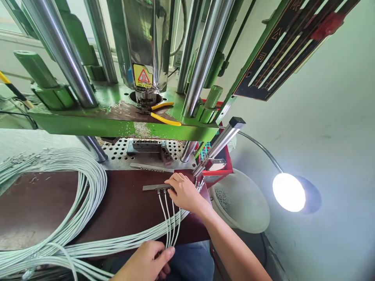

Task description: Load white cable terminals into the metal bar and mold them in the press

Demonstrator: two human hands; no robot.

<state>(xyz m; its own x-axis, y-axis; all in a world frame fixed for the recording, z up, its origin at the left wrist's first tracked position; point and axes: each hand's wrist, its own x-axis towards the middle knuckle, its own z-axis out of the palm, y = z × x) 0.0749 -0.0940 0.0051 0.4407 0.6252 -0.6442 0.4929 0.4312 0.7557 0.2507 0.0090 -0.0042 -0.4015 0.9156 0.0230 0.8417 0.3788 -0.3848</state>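
Several thin white cables (pixel 167 222) run from my left hand (pixel 149 259) up to a narrow grey metal bar (pixel 150 188) on the brown tabletop. My left hand is closed round them near the table's front edge. Over the bar's right part, my right hand (pixel 184 191) has its fingers bent down onto it, hiding that end and some cable tips. Small metal ends of the cables show along the bar's lower edge. A second similar bar (pixel 146 167) lies behind, by the edge of the press bed.
A green press with steel columns (pixel 205 58) stands ahead, yellow-handled pliers (pixel 165 119) on its plate. Inside sits a metal mould block (pixel 146 146). A large white cable coil (pixel 93 187) covers the left. At right are a white bucket (pixel 254 210) and a lit lamp (pixel 288 192).
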